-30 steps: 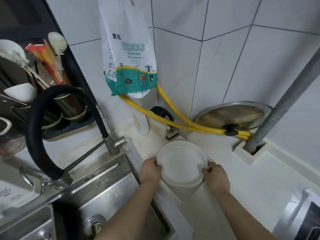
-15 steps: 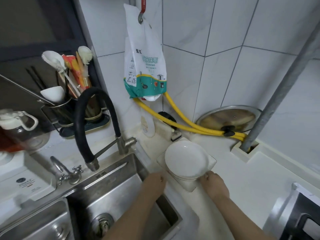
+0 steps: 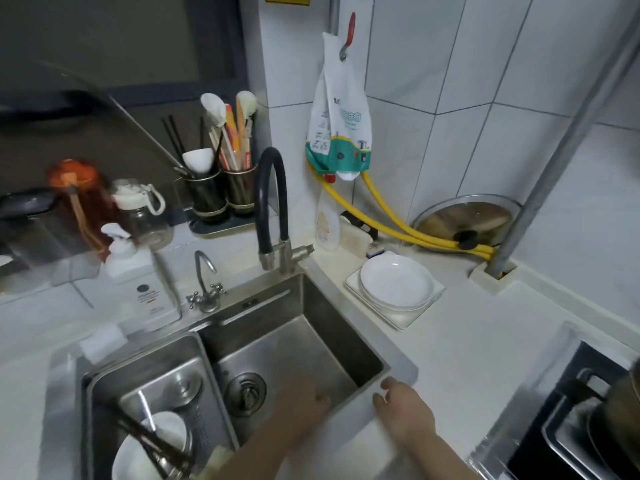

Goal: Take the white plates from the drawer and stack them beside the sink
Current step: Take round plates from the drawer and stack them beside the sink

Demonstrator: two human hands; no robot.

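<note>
Resting well beyond both hands, the white plates point(image 3: 396, 284) sit stacked on a square dish point(image 3: 403, 318) beside the sink point(image 3: 346, 317). Left hand point(image 3: 304, 398) and right hand point(image 3: 405, 408) hang empty, fingers loose. Another plate set off-centre could slide the stack sideways.

Both of my hands are off the white plates point(image 3: 396, 282) now and well apart from them. My left hand point(image 3: 304, 398), blurred, hangs over the sink point(image 3: 343, 348); my right hand point(image 3: 405, 408) sits at its near corner, fingers loose, holding nothing.
</note>
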